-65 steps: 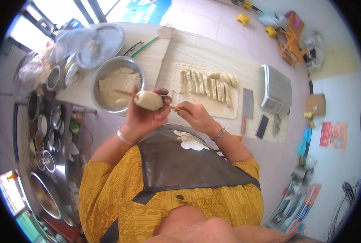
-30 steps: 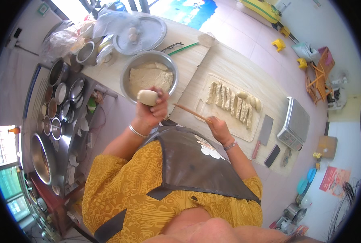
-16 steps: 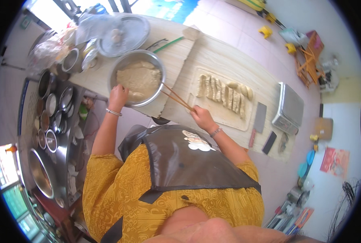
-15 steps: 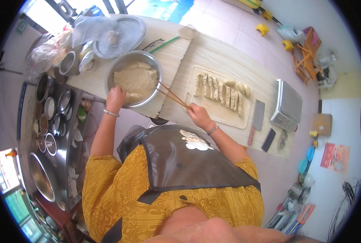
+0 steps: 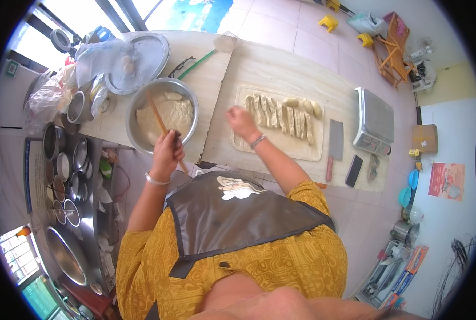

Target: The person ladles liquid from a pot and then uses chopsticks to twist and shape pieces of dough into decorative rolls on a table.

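My left hand is closed round a pair of wooden chopsticks at the near rim of a steel bowl. The chopsticks slant up over the bowl, which holds pale, lumpy dough. My right hand hovers at the left edge of a white cutting board, its fingers curled together. Whatever those fingers hold, if anything, is hidden. On the board lie several dough strips side by side, with a few smooth, rounded dough pieces at their far right.
Right of the board lie a cleaver, a phone and a digital scale. A large round lid, plastic bags and a green-handled tool sit behind the bowl. Metal pots line the left counter.
The chopsticks have passed from my right hand to my left. My left hand has come off the dough to the near rim; my right hand has moved up to the board's left edge.
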A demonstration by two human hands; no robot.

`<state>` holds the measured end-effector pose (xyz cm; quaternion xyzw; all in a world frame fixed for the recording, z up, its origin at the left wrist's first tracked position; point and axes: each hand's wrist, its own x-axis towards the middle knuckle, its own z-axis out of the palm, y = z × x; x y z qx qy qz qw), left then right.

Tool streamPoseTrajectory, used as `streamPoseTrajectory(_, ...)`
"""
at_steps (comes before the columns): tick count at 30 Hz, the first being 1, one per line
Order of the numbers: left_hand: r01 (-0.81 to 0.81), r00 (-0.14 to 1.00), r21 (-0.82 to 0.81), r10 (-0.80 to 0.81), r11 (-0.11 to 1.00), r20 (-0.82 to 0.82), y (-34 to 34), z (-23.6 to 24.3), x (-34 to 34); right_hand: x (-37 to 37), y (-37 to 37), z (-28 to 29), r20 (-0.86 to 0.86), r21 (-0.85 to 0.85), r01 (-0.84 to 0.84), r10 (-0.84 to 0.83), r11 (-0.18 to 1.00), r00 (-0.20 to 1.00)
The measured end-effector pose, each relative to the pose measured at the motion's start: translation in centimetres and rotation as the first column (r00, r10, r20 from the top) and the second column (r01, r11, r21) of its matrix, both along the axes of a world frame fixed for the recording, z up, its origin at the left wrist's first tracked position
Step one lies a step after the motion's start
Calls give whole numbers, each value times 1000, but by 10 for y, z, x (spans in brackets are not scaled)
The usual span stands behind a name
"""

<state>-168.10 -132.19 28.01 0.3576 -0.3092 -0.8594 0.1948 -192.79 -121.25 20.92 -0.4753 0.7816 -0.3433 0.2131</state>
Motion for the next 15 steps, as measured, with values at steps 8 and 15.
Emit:
streamPoseTrajectory(8, 171, 971, 190, -198, 967, 134, 50, 18, 29, -57, -15, -76, -417, 300, 342, -200, 891, 887)
streamPoseTrajectory(15, 167, 979, 168, -184, 972, 92, 41, 23, 19, -48, -19, -80, -15, 195, 252, -254, 948, 967)
